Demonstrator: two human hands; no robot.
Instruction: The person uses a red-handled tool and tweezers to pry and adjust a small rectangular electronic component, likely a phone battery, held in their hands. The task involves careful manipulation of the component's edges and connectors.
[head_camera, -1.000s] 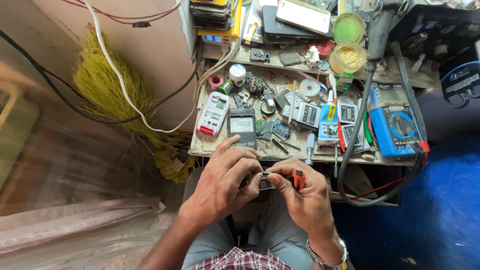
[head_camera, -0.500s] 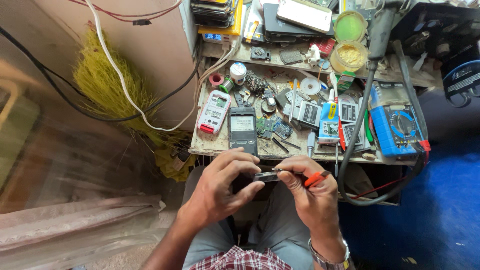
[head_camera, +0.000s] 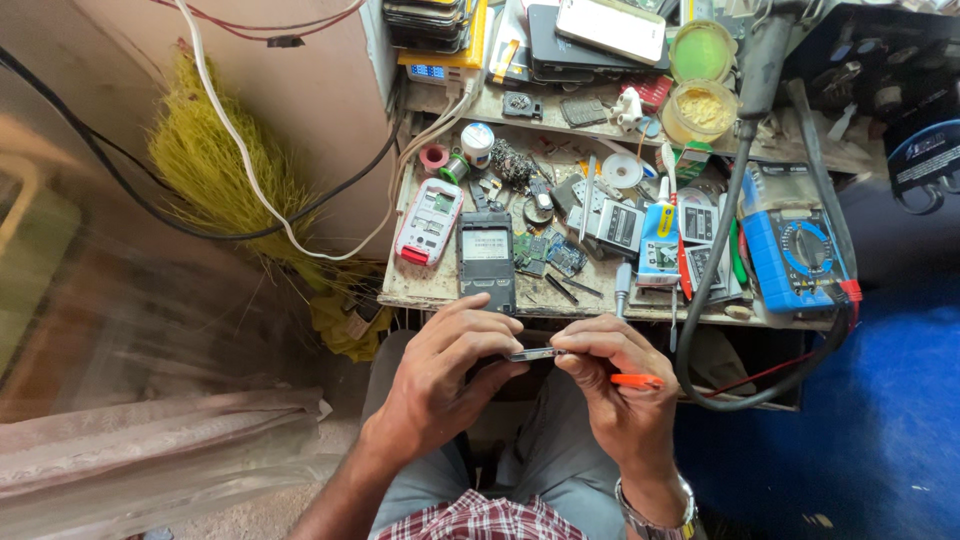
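My left hand (head_camera: 450, 375) and my right hand (head_camera: 615, 385) meet just below the workbench's front edge (head_camera: 560, 312), over my lap. Between their fingertips they pinch a small flat metal-edged part (head_camera: 532, 354), seen edge-on. My right hand also grips a tool with an orange handle (head_camera: 636, 380) that sticks out to the right. On the bench directly above the hands lies a dark opened phone body (head_camera: 486, 258) with a pale inner panel.
A white and red phone (head_camera: 428, 221), circuit boards (head_camera: 548, 250), solder spools, a glue tube (head_camera: 660, 240) and a blue multimeter (head_camera: 797, 250) crowd the bench. A black cable (head_camera: 712, 290) loops off its right side. Stacked phones sit at the back. A yellow broom (head_camera: 215, 180) leans left.
The hands dropped slightly and turned the part edge-on; the orange-handled tool swung from upright to pointing right.
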